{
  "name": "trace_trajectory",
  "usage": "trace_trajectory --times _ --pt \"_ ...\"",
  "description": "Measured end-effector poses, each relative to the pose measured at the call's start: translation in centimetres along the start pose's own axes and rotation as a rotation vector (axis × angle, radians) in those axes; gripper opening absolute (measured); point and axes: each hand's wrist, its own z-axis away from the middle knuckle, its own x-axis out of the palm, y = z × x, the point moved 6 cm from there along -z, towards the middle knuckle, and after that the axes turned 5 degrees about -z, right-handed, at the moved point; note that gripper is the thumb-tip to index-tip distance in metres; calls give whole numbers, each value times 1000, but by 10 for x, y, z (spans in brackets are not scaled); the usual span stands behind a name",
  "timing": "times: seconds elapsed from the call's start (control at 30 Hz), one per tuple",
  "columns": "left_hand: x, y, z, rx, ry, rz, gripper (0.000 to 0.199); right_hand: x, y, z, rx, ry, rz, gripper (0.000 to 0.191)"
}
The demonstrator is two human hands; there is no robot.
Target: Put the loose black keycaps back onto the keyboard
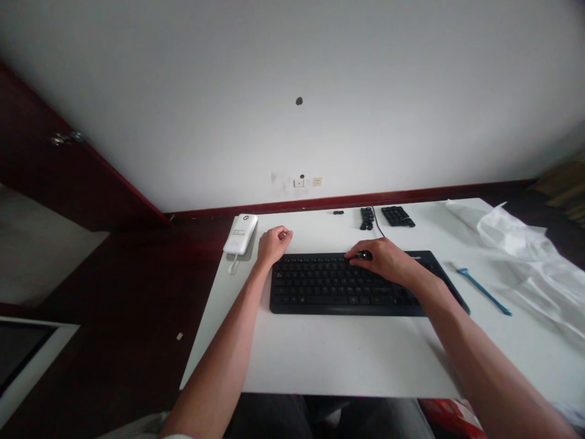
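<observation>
A black keyboard [320,283] lies on the white table, its long side facing me. My right hand [379,257] is over the keyboard's upper edge, right of its middle. Its fingers are pinched round a small dark, shiny object [364,255], mostly hidden, whose kind I cannot make out. My left hand [274,242] rests at the keyboard's upper left corner with its fingers curled closed; nothing shows in them. Behind the keyboard lie loose black keycaps: a block [397,216], a narrower group [367,218] and a few small ones [338,212].
A white power bank-like device [241,234] with a strap lies at the table's left edge. A blue brush [485,292] lies right of the keyboard, beside crumpled white plastic sheeting [516,235]. The keyboard's cable [377,222] runs between the keycap groups. A wall stands behind the table [347,360].
</observation>
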Motion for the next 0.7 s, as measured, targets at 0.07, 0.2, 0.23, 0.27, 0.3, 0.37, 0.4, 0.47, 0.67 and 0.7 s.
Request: trace_trajectory --times 0.07,0.2,0.23,0.27,0.3,0.37,0.4,0.47,0.67,0.7 --pt "1 -1 0 0 5 0 26 0 0 0 -3 4 -10 16" --pt "1 -1 -1 8 24 4 25 -2 4 -1 28 25 0 12" --pt "1 -1 -1 7 26 6 25 -2 5 -1 32 24 6 11" --pt "1 -1 -1 6 25 7 25 -2 5 -1 34 22 8 11" --pt "1 -1 -1 4 24 8 25 -1 6 -1 34 20 8 10" --pt "0 -1 0 6 22 10 25 -2 5 -2 37 22 -2 9" --pt "0 0 0 9 21 11 25 -2 4 -2 41 25 -12 9" --pt "0 0 0 15 21 13 25 -2 3 -2 48 27 -26 8" --pt "-1 0 1 0 12 10 25 0 6 -3 52 17 -19 9" --pt "-1 0 1 -2 12 11 25 0 7 -3 49 15 -17 10"
